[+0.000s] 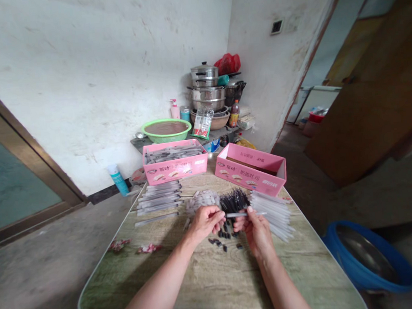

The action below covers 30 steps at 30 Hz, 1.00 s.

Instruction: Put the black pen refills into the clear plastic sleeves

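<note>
Over the middle of the surface (pixel 211 280), the left hand (pixel 204 221) and right hand (pixel 255 230) pinch one thin pen tube (pixel 243 214) level between them, fingers closed on it. Loose black caps (pixel 224 237) lie below, black refills (pixel 234 201) beyond, pink boxes (pixel 175 161) at the far edge.

hands (pixel 230 222) holding pen (pixel 241 214), pink boxes (pixel 175 167)

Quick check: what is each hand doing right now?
Left hand: closed, pinching one end of a thin clear plastic tube.
Right hand: closed on the same tube, fingers pinching it.
</note>
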Available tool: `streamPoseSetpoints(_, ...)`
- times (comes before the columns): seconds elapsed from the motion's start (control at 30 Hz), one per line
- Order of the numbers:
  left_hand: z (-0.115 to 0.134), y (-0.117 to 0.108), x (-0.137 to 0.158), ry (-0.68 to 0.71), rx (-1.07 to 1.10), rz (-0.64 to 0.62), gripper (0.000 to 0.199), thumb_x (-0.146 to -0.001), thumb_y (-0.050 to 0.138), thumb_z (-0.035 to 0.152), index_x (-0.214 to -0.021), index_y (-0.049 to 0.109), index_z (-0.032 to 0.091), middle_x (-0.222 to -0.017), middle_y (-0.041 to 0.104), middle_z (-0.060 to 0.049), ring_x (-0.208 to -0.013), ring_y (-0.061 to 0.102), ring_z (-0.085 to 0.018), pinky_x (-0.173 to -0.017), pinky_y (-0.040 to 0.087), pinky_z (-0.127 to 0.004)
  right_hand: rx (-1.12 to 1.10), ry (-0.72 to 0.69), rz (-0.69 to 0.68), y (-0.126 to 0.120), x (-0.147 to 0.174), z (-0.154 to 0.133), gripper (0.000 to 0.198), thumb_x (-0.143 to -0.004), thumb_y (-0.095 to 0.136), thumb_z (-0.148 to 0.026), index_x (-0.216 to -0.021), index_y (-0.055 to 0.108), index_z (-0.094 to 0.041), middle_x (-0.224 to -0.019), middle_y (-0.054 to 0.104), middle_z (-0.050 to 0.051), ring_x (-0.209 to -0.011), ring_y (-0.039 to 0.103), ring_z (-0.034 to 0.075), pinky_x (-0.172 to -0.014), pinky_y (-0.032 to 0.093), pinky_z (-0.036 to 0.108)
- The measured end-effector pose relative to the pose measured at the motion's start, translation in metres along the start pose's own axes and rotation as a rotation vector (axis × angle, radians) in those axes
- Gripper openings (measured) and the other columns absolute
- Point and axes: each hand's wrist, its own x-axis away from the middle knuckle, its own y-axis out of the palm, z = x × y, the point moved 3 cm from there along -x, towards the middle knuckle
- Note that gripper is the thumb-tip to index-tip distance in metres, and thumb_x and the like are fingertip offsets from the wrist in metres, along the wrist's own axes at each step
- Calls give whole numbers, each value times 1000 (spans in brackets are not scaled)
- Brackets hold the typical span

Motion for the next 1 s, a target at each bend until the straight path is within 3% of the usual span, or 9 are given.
streamPoseSetpoints(0.23, 10, 2, 2, 79, 146, 6, 42, -65, 82, 44, -83, 61, 12, -68, 60, 0, -51, 54, -8, -49, 45, -19, -6, 5, 0, 0, 1, 0, 38, -74, 77, -51, -77, 70, -15, -61, 72, 5, -45, 64, 16, -44, 55, 26)
streamPoseSetpoints(0.33, 9, 1, 3, 70, 91, 36, 42, -73, 74, 51, -86, 62, 13, -71, 62, -1, -52, 55, -9, -45, 43, -18, -7, 4, 6, 0, 1, 1, 38, -74, 77, -51, -77, 70, -14, -62, 72, 6, -45, 64, 16, -44, 56, 26)
streamPoseSetpoints(0.47, 3, -1, 2, -2, -24, 21, 47, -81, 61, 58, -70, 61, 12, -59, 58, -1, -43, 49, -8, -37, 35, -18, -2, 14, -2, -1, 0, 2, 37, -75, 76, -51, -78, 70, -15, -62, 72, 5, -45, 64, 16, -44, 55, 26)
streamPoseSetpoints(0.7, 11, 4, 2, 55, 113, -9, 40, -66, 81, 44, -77, 59, 12, -62, 57, 2, -48, 52, -8, -46, 44, -20, 16, 17, -3, 1, 1, 0, 41, -75, 73, -57, -75, 68, -16, -58, 69, 4, -43, 62, 15, -44, 53, 26)
streamPoseSetpoints(0.77, 17, 5, 5, 72, 143, -7, 43, -63, 84, 42, -83, 60, 13, -71, 59, 0, -54, 54, -8, -49, 46, -20, 44, 4, -10, 2, 2, -1, 43, -79, 69, -58, -68, 65, -16, -50, 64, 2, -36, 56, 12, -38, 47, 22)
streamPoseSetpoints(0.87, 25, 6, 9, 64, 141, -53, 43, -74, 73, 51, -92, 63, 13, -75, 59, -1, -57, 56, -10, -50, 47, -21, 127, 0, -33, 3, 5, 1, 52, -85, 61, -59, -55, 58, -17, -34, 49, -2, -26, 38, 7, -30, 28, 17)
streamPoseSetpoints(1.0, 24, 8, 10, 52, 77, -106, 49, -83, 61, 56, -103, 66, 12, -71, 58, -2, -55, 55, -10, -48, 46, -20, 261, 66, -210, 10, 11, 6, 57, -82, 62, -62, -50, 55, -16, -32, 39, -6, -27, 25, 3, -32, 15, 17)
